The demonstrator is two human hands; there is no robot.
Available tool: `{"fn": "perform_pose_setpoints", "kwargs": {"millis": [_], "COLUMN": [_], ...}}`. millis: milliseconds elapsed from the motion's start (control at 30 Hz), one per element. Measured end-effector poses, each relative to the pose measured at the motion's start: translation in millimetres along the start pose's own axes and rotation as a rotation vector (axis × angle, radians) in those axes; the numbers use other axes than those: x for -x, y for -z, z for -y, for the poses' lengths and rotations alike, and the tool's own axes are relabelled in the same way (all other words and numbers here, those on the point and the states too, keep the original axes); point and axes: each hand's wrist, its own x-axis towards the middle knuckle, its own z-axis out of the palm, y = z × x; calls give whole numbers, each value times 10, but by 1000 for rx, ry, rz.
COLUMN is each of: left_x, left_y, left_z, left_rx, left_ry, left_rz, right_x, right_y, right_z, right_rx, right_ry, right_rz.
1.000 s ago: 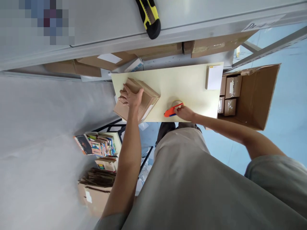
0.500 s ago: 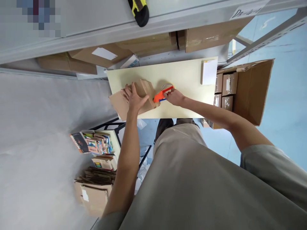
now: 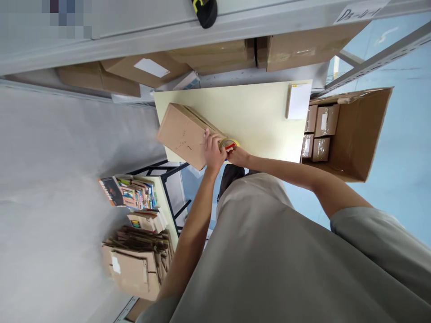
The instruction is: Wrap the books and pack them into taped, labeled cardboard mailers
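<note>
A closed brown cardboard box [image 3: 183,133] lies on the pale yellow table [image 3: 259,116], at its left end. My left hand [image 3: 213,150] presses on the box's near right corner. My right hand [image 3: 238,156] grips an orange tape dispenser [image 3: 229,145] with a roll of tape, held against that same corner of the box. The two hands are almost touching. Most of the dispenser is hidden behind my hands.
A white pad [image 3: 299,101] lies at the table's far right. An open carton [image 3: 350,130] holding small wrapped boxes stands right of the table. Shelves with cardboard boxes [image 3: 303,45] run behind. Books [image 3: 133,195] and flattened cartons [image 3: 138,260] are lower left.
My left hand turned the box so a broad plain face shows and moved to its right corner. My right hand brought the tape dispenser from the table's front onto that corner.
</note>
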Motion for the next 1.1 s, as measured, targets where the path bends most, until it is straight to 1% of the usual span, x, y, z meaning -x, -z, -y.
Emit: {"fn": "perform_pose_setpoints", "kwargs": {"millis": [33, 100, 200, 267, 333, 367, 433, 567, 633, 700, 800, 900, 967, 1033, 1100], "left_x": [17, 28, 20, 16, 17, 18, 19, 13, 8, 8, 21, 35, 25, -16, -99], "left_y": [-20, -37, -47, -62, -81, -89, -98, -103, -103, -98, -66, 8, 93, 220, 401], "left_z": [-10, -21, -16, 0, 22, 33, 50, 46, 29, 8, -29, -82, -131, -186, -248], "left_rx": [3, 3, -7, -11, -10, -10, -18, -27, -19, -13, -1, 33, 89, 176, 267], "left_ry": [-3, -9, -25, -35, -41, -45, -60, -74, -72, -79, -127, -176, -185, -202, -248], "left_rz": [-1, -15, -39, -44, -41, -37, -26, -11, -20, -43, -68, -88, -112, -146, -214], "right_x": [96, 355, 766, 917, 900, 833, 627, 231, 120, 40, -75, -129, -85, 7, 100], "right_y": [-13, 4, 161, 336, 523, 609, 750, 895, 929, 980, 1135, 1356, 1485, 1576, 1647], "right_z": [-69, -295, -749, -991, -1096, -1092, -997, -670, -537, -457, -417, -374, -280, -118, 94], "right_rx": [37, 111, 206, 250, 266, 262, 235, 162, 148, 128, 113, 123, 83, 14, -59], "right_ry": [-20, -65, -200, -302, -354, -367, -379, -383, -377, -389, -478, -587, -635, -675, -730], "right_rz": [20, 75, 135, 91, 31, 8, -15, 7, 23, 23, -8, -68, -140, -221, -269]}}
